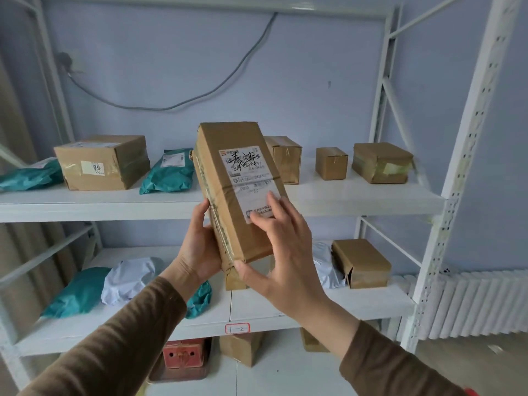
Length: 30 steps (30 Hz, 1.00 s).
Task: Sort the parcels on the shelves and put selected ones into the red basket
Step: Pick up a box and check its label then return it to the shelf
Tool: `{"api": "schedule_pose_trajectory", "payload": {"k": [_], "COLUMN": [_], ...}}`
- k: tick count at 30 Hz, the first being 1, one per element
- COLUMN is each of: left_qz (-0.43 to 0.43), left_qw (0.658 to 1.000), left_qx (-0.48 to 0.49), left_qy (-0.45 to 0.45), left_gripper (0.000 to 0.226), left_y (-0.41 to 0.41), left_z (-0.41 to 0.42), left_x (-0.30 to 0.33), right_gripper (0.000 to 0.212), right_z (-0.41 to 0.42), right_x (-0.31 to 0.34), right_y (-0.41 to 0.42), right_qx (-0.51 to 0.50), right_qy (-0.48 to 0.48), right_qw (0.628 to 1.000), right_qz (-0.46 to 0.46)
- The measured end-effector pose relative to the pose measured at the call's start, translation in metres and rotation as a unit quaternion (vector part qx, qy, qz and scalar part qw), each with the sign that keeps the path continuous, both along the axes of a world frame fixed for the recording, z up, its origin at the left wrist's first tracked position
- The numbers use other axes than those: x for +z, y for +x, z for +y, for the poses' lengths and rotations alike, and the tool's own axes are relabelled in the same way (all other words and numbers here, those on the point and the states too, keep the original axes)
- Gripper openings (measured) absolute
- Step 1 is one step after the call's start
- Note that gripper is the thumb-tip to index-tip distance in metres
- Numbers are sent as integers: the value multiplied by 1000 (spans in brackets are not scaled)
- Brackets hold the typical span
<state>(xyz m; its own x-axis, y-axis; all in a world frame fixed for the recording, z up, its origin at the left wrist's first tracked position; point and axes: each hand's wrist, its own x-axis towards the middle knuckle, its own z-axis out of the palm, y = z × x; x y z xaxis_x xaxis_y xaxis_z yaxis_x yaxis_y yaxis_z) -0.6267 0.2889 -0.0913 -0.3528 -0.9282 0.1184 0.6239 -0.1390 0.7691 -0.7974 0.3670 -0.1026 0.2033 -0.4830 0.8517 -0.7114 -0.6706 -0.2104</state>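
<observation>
A long cardboard parcel (228,155) with a white shipping label is held upright in front of the white shelves (357,195). My left hand (200,241) grips its lower left side. My right hand (280,247) holds its lower right corner, fingers lying over the label. A red basket (184,354) sits on the bottom level beneath the lower shelf, partly hidden behind my left sleeve.
On the upper shelf are a large box marked 09 (103,162), two teal mailer bags (168,172), and three small boxes (381,162). The lower shelf holds teal and white bags (125,278) and a box (361,262). A white radiator (480,304) stands at the right.
</observation>
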Motion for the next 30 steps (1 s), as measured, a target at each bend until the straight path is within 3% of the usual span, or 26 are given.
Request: {"api": "schedule_pose_trajectory", "payload": {"k": [3,7,10,13,15,17,21,24,28,30], "left_qz": [-20,-33,-46,-47,-73,-121,-173,-203,-243,-259], "left_qw": [1000,998,996,995,993,987,966,940,929,929], "left_qx": [22,48,69,80,83,100,185,274,264,245], "left_qy": [-7,5,15,32,37,46,60,-3,-88,-101], "left_gripper": [82,81,78,79,78,75,59,52,63,54], "left_y": [3,1,-2,-6,-11,-18,-20,-18,-15,-12], "left_z": [-3,-4,-3,-4,-6,-10,-21,-28,-43,-61], "left_x": [-1,-5,-5,-4,-1,4,15,24,42,54], "right_gripper": [67,50,82,106,93,70,55,55,85,114], "right_z": [-4,-13,-26,-40,-44,-47,-63,-89,-139,-172], "right_x": [-11,-9,-2,1,-1,-1,15,41,72,78], "right_y": [-9,-21,-29,-38,-39,-36,-25,-15,8,18], "right_qx": [73,172,245,255,295,308,246,187,145,131], "right_qy": [81,130,253,413,496,512,471,468,475,478], "right_qw": [994,955,864,778,709,671,678,707,719,725], "right_qz": [-27,-202,-359,-399,-405,-439,-508,-495,-487,-479]}}
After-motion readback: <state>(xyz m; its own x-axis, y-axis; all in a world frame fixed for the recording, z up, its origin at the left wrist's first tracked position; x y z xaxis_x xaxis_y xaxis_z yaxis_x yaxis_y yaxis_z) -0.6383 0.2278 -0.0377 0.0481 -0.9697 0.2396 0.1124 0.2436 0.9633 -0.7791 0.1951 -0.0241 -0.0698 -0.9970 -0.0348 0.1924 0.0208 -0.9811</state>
